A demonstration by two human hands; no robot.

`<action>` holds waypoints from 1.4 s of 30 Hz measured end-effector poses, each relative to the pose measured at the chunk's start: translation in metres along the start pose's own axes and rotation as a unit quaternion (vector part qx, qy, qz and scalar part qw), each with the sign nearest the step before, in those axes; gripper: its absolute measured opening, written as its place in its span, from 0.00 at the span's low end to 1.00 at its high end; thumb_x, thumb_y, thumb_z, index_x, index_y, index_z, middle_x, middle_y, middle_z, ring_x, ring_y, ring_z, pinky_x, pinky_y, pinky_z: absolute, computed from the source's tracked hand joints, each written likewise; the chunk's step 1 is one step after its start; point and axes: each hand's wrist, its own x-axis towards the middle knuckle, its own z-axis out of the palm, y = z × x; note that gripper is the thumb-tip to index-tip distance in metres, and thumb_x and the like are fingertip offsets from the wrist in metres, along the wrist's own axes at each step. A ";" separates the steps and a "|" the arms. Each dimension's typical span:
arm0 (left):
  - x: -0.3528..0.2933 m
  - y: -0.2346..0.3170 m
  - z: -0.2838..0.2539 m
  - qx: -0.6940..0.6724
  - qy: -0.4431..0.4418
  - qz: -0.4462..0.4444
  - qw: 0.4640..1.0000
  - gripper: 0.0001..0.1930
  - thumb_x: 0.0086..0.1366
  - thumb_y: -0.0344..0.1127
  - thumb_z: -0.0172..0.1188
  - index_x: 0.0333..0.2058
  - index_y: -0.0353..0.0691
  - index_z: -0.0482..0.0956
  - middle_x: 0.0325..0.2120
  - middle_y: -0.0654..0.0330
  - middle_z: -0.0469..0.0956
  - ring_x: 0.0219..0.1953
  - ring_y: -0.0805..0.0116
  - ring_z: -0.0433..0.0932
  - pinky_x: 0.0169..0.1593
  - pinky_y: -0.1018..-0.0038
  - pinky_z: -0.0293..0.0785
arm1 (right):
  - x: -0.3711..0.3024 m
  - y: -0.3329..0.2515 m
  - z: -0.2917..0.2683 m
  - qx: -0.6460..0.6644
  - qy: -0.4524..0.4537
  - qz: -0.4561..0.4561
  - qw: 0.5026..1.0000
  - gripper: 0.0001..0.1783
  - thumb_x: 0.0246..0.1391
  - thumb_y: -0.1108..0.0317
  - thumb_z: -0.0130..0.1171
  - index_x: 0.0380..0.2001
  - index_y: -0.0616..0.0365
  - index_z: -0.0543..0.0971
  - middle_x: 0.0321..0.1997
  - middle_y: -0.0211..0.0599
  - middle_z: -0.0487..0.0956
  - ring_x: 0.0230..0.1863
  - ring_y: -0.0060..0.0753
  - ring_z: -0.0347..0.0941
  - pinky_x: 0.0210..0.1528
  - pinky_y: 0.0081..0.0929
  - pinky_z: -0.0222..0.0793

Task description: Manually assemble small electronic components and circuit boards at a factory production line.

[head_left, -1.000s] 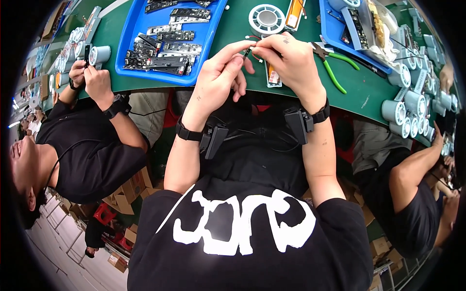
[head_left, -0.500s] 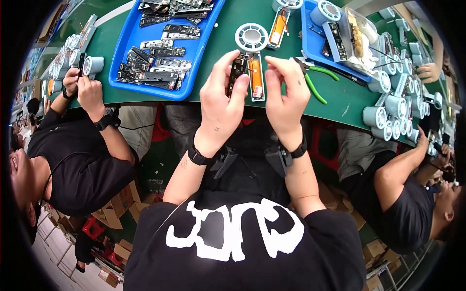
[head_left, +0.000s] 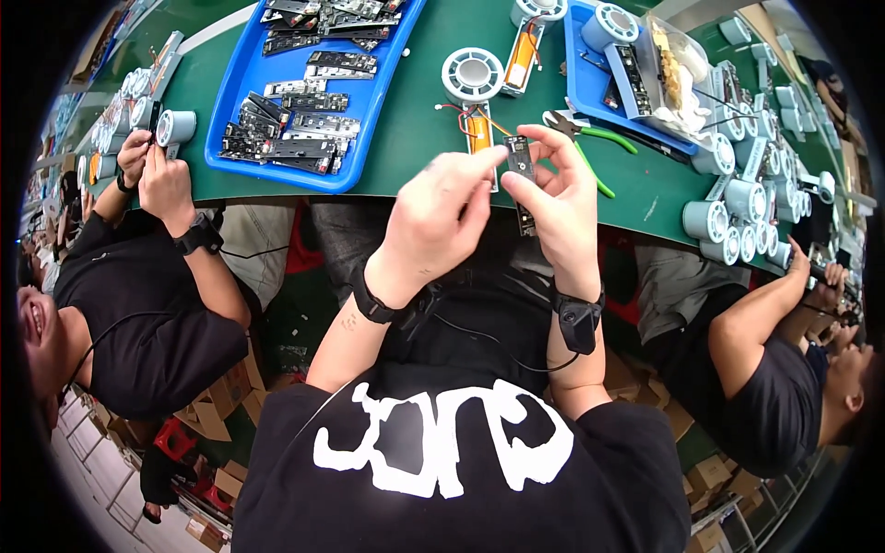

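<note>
Black and narrow, a circuit board (head_left: 521, 175) stood pinched between the fingers of left hand (head_left: 433, 217) and right hand (head_left: 558, 207), at the green tabletop's (head_left: 406, 120) near edge.

A narrow dark circuit board (head_left: 521, 180) stands upright, pinched between both hands' fingers (head_left: 535, 198).

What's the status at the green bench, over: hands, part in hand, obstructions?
Both hands, left hand and right hand, pinch narrow dark circuit board above table edge. Green-handled pliers lie just beyond. Nothing blocking.
</note>
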 end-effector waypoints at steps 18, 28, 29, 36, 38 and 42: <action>0.039 -0.049 -0.001 -0.328 0.113 -0.278 0.896 0.09 0.66 0.26 0.66 0.44 0.34 0.87 0.35 0.61 0.87 0.28 0.80 0.78 0.30 0.83 0.74 | 0.019 0.018 -0.025 0.141 0.005 0.030 0.990 0.23 0.64 0.75 0.49 0.62 0.66 0.73 0.44 0.39 0.77 0.32 0.24 0.73 0.34 0.22 0.70; 0.040 -0.027 0.025 -0.068 0.005 -0.066 0.995 0.08 0.59 0.23 0.69 0.39 0.34 0.87 0.29 0.59 0.84 0.24 0.76 0.78 0.28 0.79 0.72 | 0.013 0.021 -0.018 0.109 0.010 0.014 0.994 0.22 0.67 0.73 0.47 0.62 0.66 0.72 0.47 0.43 0.79 0.34 0.25 0.74 0.35 0.23 0.69; 0.040 -0.025 0.026 -0.064 0.002 -0.076 0.995 0.08 0.59 0.23 0.70 0.39 0.34 0.87 0.29 0.59 0.84 0.24 0.79 0.77 0.27 0.80 0.71 | 0.012 0.021 -0.018 0.107 0.009 0.011 0.994 0.22 0.67 0.73 0.47 0.62 0.66 0.72 0.47 0.43 0.79 0.34 0.25 0.74 0.35 0.23 0.69; 0.039 -0.025 0.030 -0.011 0.013 -0.034 0.999 0.08 0.58 0.24 0.71 0.37 0.35 0.87 0.29 0.60 0.83 0.26 0.73 0.80 0.30 0.76 0.74 | 0.011 0.022 -0.020 0.101 0.013 0.005 0.995 0.21 0.67 0.73 0.48 0.61 0.65 0.73 0.47 0.43 0.79 0.34 0.24 0.74 0.36 0.22 0.69; 0.040 -0.025 0.030 0.002 0.012 -0.016 1.000 0.08 0.58 0.24 0.71 0.37 0.36 0.87 0.29 0.60 0.83 0.26 0.71 0.80 0.30 0.76 0.74 | 0.011 0.023 -0.020 0.101 0.011 0.001 0.995 0.21 0.67 0.73 0.48 0.61 0.65 0.73 0.47 0.43 0.79 0.34 0.24 0.74 0.36 0.22 0.69; 0.042 -0.022 0.029 0.066 0.010 -0.001 0.998 0.08 0.56 0.26 0.72 0.36 0.37 0.87 0.29 0.60 0.82 0.26 0.67 0.80 0.31 0.75 0.76 | 0.010 0.022 -0.018 0.075 0.011 -0.013 0.997 0.20 0.67 0.74 0.49 0.60 0.65 0.74 0.48 0.41 0.79 0.35 0.24 0.74 0.37 0.22 0.69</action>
